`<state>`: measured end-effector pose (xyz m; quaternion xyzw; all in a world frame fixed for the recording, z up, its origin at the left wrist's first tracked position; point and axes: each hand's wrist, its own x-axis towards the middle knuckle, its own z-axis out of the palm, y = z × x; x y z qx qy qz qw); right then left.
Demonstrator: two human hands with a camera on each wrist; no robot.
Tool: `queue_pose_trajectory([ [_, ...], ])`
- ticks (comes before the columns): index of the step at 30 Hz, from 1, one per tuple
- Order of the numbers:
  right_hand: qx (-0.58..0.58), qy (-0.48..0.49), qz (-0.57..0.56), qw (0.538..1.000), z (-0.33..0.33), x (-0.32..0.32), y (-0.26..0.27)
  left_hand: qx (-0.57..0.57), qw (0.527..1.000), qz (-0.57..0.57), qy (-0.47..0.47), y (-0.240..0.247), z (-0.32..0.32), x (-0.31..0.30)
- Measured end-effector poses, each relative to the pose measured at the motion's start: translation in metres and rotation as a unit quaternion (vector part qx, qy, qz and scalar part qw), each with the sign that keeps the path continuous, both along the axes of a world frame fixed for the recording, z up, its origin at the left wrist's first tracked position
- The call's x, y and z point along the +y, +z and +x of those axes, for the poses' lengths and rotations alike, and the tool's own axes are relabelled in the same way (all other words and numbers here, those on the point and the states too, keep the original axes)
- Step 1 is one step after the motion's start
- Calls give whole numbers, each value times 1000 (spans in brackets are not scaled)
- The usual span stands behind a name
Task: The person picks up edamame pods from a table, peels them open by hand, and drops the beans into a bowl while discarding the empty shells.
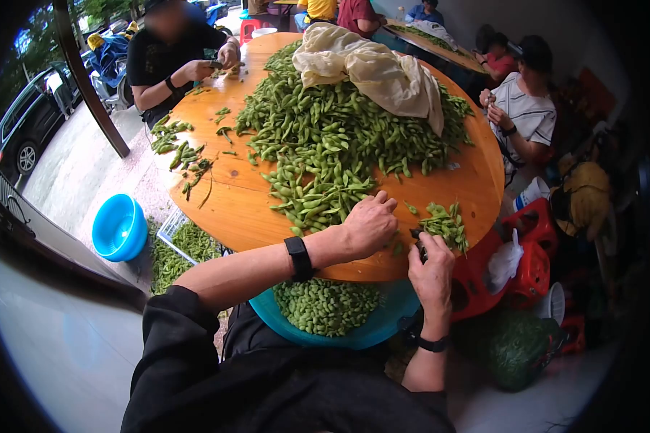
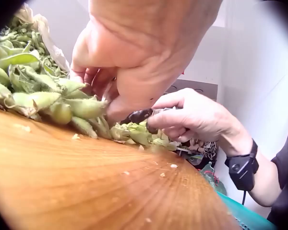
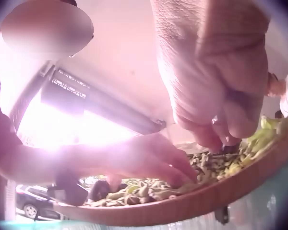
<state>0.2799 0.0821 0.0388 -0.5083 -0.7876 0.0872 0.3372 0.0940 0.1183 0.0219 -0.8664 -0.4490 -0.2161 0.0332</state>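
A big heap of green soybean pods point(image 1: 325, 144) covers much of the round wooden table point(image 1: 217, 195). My left hand point(image 1: 370, 225) is at the heap's near edge, fingers curled down. In the left wrist view its thumb and fingers close around the tip of a soybean pod point(image 2: 89, 107). To its right, my right hand point(image 1: 432, 270) grips a small dark tool point(image 1: 416, 234), mostly hidden by the fingers. Beside that hand lies a smaller pile of pods point(image 1: 446, 225). Below the table edge, a teal tub point(image 1: 267, 310) holds many pods point(image 1: 328, 307).
A cream cloth point(image 1: 372, 65) lies over the heap. One person point(image 1: 173, 65) works across the table at the left, another point(image 1: 531, 108) sits at the right. A blue basin point(image 1: 119, 227) stands on the floor at left; red stools point(image 1: 531, 270) stand at right.
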Motion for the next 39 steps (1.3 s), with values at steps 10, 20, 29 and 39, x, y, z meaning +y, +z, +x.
queue_pose_trajectory([
  [10, 11, 55, -31, 998, -27, -12, -13, -223, 972, -70, 29, 8, 0, 15],
  [20, -81, -81, 58, 992, 12, 19, -21, -520, 764, -380, -50, 43, -47, -44],
  [29, 403, 167, -425, 793, -32, -40, 9, -658, 633, -403, -60, 3, -36, -100],
  [39, 447, 192, -473, 734, -31, -41, 7, -668, 648, -364, -18, -6, -31, -113],
])
